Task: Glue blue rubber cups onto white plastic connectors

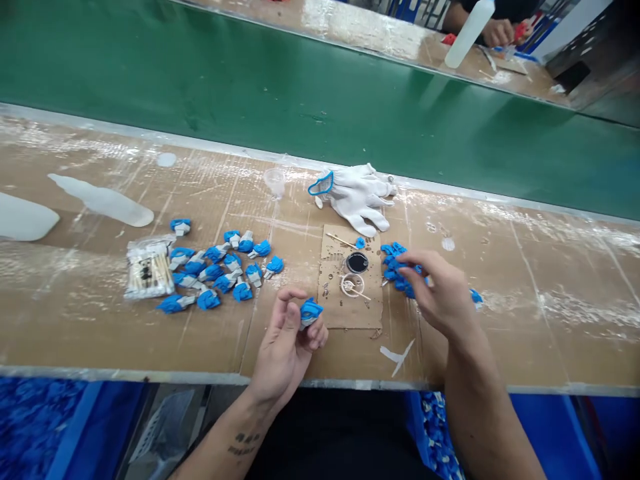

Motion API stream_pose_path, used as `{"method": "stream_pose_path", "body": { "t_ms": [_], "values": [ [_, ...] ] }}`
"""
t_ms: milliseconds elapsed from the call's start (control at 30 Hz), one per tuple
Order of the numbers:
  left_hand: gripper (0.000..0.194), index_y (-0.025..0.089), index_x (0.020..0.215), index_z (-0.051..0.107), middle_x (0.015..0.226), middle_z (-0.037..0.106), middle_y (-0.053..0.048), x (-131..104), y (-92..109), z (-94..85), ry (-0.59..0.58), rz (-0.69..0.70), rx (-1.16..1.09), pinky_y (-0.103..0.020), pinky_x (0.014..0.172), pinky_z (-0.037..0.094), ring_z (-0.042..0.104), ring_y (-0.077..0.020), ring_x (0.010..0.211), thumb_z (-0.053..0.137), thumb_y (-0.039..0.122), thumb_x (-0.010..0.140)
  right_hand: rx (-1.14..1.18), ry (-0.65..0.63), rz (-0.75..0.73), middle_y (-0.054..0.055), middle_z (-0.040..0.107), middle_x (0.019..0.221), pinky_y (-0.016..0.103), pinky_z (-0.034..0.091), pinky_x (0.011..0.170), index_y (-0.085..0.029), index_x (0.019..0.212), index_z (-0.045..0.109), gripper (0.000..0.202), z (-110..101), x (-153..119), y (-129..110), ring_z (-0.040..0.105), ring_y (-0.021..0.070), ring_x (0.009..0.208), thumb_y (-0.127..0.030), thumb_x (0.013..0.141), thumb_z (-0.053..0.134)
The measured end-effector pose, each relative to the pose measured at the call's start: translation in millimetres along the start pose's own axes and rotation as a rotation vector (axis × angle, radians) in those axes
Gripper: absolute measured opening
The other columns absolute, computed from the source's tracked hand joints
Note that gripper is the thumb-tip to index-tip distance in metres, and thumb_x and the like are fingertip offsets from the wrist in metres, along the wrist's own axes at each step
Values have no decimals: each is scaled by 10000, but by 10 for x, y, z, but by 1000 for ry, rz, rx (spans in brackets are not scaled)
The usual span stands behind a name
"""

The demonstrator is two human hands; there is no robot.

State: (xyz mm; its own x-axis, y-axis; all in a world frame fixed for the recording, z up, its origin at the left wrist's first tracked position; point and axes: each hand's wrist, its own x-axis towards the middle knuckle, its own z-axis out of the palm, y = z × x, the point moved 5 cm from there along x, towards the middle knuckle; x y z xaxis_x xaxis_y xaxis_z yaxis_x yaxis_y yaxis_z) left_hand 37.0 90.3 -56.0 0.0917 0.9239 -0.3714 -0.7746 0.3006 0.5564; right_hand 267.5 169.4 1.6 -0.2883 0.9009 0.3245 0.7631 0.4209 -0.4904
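Note:
My left hand (287, 340) is closed around a small blue-and-grey plastic part (311, 312), held just above the table's front half. To the right, my right hand (440, 293) reaches into a small pile of blue plastic parts (393, 257), with thumb and fingertips closing on one of them. Between the hands lies a cardboard piece (350, 317). On it are a small round pot of dark liquid (357, 262), a clear round lid (352, 285) with a cotton swab across it, another swab (341, 241) and a small blue piece (360, 243).
Several blue-and-grey parts (213, 272) lie left beside a bag of cotton swabs (149, 268). White gloves (360, 197) lie behind the cardboard. Plastic bottles (103, 200) rest far left. Beyond runs a green belt (300, 100); a co-worker's hands (497, 32) are across it. Blue bins (550, 433) stand below.

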Motion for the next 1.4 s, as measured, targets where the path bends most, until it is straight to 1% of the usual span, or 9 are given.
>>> {"method": "stream_pose_path", "body": {
  "t_ms": [133, 300, 400, 567, 800, 1000, 1100, 1200, 1400],
  "values": [
    [282, 230, 966, 640, 642, 550, 44, 4, -50, 57, -2, -65, 33, -212, 600, 407, 478, -81, 577, 729, 494, 928, 208, 155, 63, 18, 703, 985, 275, 542, 741, -258, 1093, 707, 208, -143, -304, -264, 671, 146, 843, -117, 989, 594],
    [269, 234, 1021, 649, 719, 591, 34, -36, -94, 138, -43, -134, 86, -215, 633, 412, 521, -89, 649, 769, 445, 905, 329, 21, -71, 42, 632, 972, 245, 548, 696, -227, 1182, 691, 292, 77, -456, -802, 657, 134, 846, -56, 987, 558],
    [265, 226, 1011, 668, 759, 597, 29, -76, -95, 150, -69, -99, 198, -208, 622, 403, 515, -85, 669, 735, 469, 929, 431, -27, -117, 29, 690, 953, 224, 557, 702, -203, 1162, 683, 249, 180, -420, -939, 680, 118, 812, -65, 957, 651],
    [285, 225, 1025, 683, 787, 581, 30, -128, -54, 133, -133, -11, 481, -216, 647, 401, 483, -83, 680, 632, 503, 993, 441, -19, -125, -13, 720, 805, 212, 533, 639, -187, 959, 654, 143, 176, -365, -971, 670, 102, 676, -113, 900, 761],
    [243, 243, 1063, 665, 939, 655, 8, -166, 44, 184, -239, 79, 806, -265, 821, 436, 564, -131, 863, 510, 430, 1066, 345, -6, -188, -4, 703, 796, 226, 528, 639, -188, 991, 639, 150, 133, -404, -1034, 639, 108, 669, -94, 919, 731],
    [234, 242, 1056, 659, 914, 642, -8, -239, 90, 201, -243, 153, 810, -283, 809, 451, 582, -151, 857, 496, 409, 1071, 407, -29, -85, 4, 654, 844, 242, 545, 656, -214, 1038, 632, 175, 188, -361, -970, 617, 129, 723, -170, 916, 749],
    [220, 260, 1097, 644, 928, 626, -16, -312, 100, 250, -264, 147, 740, -281, 786, 461, 577, -150, 841, 490, 415, 1072, 574, -50, 20, 63, 644, 1038, 289, 592, 713, -230, 1213, 634, 320, 268, -424, -898, 635, 163, 821, -349, 934, 736],
    [168, 270, 1103, 574, 940, 598, -13, -367, 80, 333, -298, 123, 584, -274, 778, 467, 550, -141, 823, 521, 423, 1058, 705, -70, 7, 102, 638, 1182, 351, 616, 827, -262, 1342, 626, 485, 342, -514, -918, 673, 226, 1006, -528, 940, 682],
    [154, 276, 1103, 475, 914, 609, -1, -332, -62, 349, -348, 22, 447, -264, 754, 454, 553, -138, 815, 523, 415, 1059, 652, -12, -48, 69, 708, 1047, 336, 603, 815, -263, 1208, 685, 286, 246, -565, -963, 696, 220, 954, -398, 956, 698]
  ]
}}
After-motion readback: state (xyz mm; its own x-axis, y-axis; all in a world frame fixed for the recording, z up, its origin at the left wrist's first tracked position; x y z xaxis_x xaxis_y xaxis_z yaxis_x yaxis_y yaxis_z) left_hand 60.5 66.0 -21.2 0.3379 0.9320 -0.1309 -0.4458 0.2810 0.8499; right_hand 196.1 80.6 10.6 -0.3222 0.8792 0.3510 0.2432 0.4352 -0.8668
